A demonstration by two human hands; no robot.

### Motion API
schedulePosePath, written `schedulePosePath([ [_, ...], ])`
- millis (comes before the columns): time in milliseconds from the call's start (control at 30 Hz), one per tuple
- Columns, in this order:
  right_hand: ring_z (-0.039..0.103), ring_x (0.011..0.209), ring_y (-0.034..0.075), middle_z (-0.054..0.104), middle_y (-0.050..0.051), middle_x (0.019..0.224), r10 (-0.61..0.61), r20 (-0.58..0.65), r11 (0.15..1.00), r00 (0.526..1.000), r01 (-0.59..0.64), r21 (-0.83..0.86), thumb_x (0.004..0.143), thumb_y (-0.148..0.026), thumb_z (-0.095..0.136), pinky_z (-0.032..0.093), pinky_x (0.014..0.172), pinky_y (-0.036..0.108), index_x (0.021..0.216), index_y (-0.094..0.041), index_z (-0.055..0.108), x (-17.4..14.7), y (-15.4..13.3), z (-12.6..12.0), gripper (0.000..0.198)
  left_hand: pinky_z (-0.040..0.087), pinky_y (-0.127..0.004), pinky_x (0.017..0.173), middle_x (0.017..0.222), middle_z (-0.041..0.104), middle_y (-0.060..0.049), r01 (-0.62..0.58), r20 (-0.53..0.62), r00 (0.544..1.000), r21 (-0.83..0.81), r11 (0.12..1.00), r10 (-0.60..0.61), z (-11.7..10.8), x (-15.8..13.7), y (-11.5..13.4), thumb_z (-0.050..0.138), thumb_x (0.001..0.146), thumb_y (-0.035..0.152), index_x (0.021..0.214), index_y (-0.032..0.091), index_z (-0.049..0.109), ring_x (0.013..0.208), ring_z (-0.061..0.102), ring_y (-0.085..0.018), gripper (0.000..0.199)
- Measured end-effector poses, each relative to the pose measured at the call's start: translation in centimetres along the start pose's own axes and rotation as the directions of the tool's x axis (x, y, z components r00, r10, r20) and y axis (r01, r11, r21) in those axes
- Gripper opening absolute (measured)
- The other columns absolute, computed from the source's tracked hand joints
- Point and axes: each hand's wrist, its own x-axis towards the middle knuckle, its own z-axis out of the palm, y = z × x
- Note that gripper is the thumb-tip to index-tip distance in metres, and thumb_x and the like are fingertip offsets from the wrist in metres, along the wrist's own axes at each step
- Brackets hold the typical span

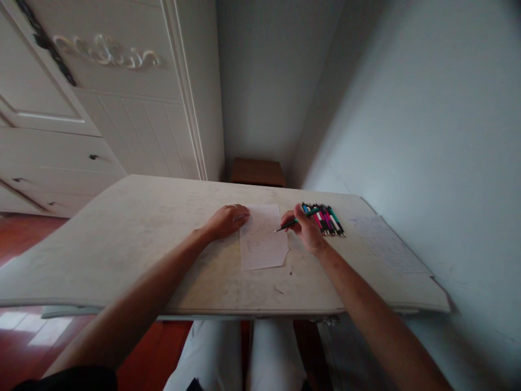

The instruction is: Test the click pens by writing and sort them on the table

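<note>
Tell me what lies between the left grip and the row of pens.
The head view shows most of the paper sheet there, then the right grip holding a pen, partly in front of the row.

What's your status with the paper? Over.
Left hand at white paper sheet, left edge. Right hand holding slim black-and-teal pen, tip over sheet. Multicoloured slim pens beside right hand, off sheet.

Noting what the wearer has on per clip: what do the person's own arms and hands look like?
The left hand and right hand are ungloved; the left wears a thin ring. The left forearm and right forearm are bare. A black sleeve shows near the bottom-left corner.
</note>
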Motion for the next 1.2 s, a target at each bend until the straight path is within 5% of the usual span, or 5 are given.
schedulePosePath([
  [333, 0.048, 0.046, 0.011, 0.059, 0.004, 0.052, 0.039, 0.107, 0.995, 0.994, -0.028, -0.1, 0.075, -0.079, 0.05, 0.035, 0.046, 0.025, 0.064, -0.016, 0.07, -0.5, 0.3, 0.7, 0.067, 0.049, -0.036, 0.099, 0.116, 0.07, -0.006, 0.038, -0.008, 0.999, -0.026, 0.999, -0.038, 0.3, 0.0, -0.2, 0.047, 0.091, 0.035, 0.105, 0.021, 0.071, 0.109, 0.064, -0.021, 0.032],
  [533, 0.034, 0.035, 0.009, 0.037, -0.004, 0.035, 0.024, 0.083, 0.997, 0.996, -0.018, -0.073, 0.081, -0.078, 0.04, 0.026, 0.041, 0.025, 0.066, -0.017, 0.07, -0.5, 0.5, 0.2, 0.07, 0.048, -0.038, 0.101, 0.119, 0.068, -0.007, 0.018, 0.015, 1.0, -0.021, 1.0, -0.018, 0.1, 0.0, 0.1, 0.046, 0.092, 0.032, 0.103, 0.02, 0.072, 0.112, 0.063, -0.021, 0.031],
  [733, 0.045, 0.044, 0.01, 0.051, -0.001, 0.047, -0.014, 0.099, 0.997, 0.995, 0.022, -0.078, 0.086, -0.069, 0.045, 0.033, 0.046, 0.025, 0.074, -0.017, 0.07, -0.5, 0.5, 0.3, 0.059, 0.048, -0.036, 0.101, 0.118, 0.069, -0.006, 0.012, 0.013, 1.0, -0.011, 1.0, -0.012, 0.0, 0.0, 0.2, 0.047, 0.092, 0.032, 0.101, 0.021, 0.073, 0.112, 0.063, -0.02, 0.03],
  [933, 0.048, 0.048, 0.01, 0.055, -0.004, 0.053, -0.042, 0.099, 0.992, 0.994, 0.053, -0.111, 0.083, -0.045, 0.061, 0.036, 0.049, 0.023, 0.087, -0.018, 0.066, -0.5, 0.2, 0.2, 0.028, 0.048, -0.034, 0.1, 0.119, 0.068, -0.007, 0.012, 0.019, 1.0, 0.004, 1.0, -0.012, 0.0, 0.0, 0.4, 0.047, 0.092, 0.032, 0.101, 0.02, 0.073, 0.111, 0.063, -0.021, 0.03],
  [1200, 0.048, 0.051, 0.01, 0.054, -0.005, 0.059, -0.111, 0.047, 0.987, 0.993, 0.116, -0.112, 0.078, -0.033, 0.061, 0.037, 0.051, 0.023, 0.088, -0.019, 0.061, -0.3, 0.7, -0.4, 0.017, 0.048, -0.037, 0.099, 0.119, 0.068, -0.009, 0.007, 0.024, 1.0, -0.002, 1.0, -0.007, 0.1, 0.0, 0.3, 0.048, 0.092, 0.029, 0.102, 0.017, 0.073, 0.11, 0.063, -0.022, 0.029],
])
